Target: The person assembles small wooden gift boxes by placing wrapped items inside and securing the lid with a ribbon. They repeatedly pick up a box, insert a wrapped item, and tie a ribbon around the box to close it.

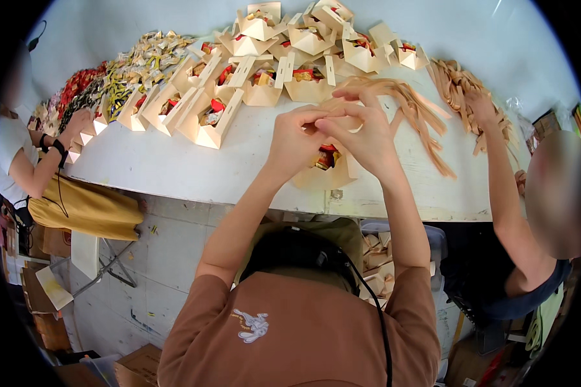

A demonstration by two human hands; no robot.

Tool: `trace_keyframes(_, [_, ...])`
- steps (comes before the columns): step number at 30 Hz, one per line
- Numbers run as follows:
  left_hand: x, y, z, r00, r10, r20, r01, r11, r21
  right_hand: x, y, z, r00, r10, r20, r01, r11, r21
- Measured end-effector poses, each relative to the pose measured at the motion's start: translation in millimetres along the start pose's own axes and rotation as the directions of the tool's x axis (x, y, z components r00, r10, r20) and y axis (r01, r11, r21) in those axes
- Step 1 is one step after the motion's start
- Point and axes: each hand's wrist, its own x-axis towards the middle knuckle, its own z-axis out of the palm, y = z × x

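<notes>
Close in front of me on the table stands a small cream paper box (334, 178) with red and gold wrapped sweets (326, 157) showing inside. Just above it my left hand (295, 140) and my right hand (363, 129) come together, fingertips pinched and almost touching. Whatever lies between the fingers is too small or hidden to name. Behind and beside my right hand spreads a bunch of peach ribbons (414, 122), some ends trailing toward the table's near edge.
Filled, open cream boxes (261, 84) stand crowded and stacked along the back. Heaps of wrapped sweets (150, 58) lie at the far left, where a person (29, 151) works. On the right, another person's hand (481, 108) touches a ribbon pile (455, 84). A folding stool (86, 257) stands lower left.
</notes>
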Motion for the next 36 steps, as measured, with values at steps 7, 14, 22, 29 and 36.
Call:
trace_keyframes(7, [3,-5,-7,0.997,-0.066,0.032,0.070,0.986,-0.153,-4,37,6,0.975,0.209,0.072,-0.220,0.886,0.408])
trace_keyframes(14, [-3,-35,-13,0.982,-0.153,0.114,0.177,0.954,-0.242,16,24,-7,0.986,0.114,-0.121,-0.040,0.871,0.490])
trace_keyframes(22, [-7,-22,-28,0.977,-0.127,0.174,0.162,0.965,-0.204,-2,67,16,0.977,0.206,-0.056,-0.143,0.828,0.542])
trace_keyframes(29, [18,-10,-33,0.932,-0.165,0.324,0.229,0.958,-0.171,-12,50,22,0.982,0.173,-0.078,-0.087,0.776,0.624])
trace_keyframes(36, [24,-11,-43,0.807,-0.357,0.471,0.541,0.768,-0.344,-5,36,5,0.974,-0.216,0.068,0.130,0.781,0.611])
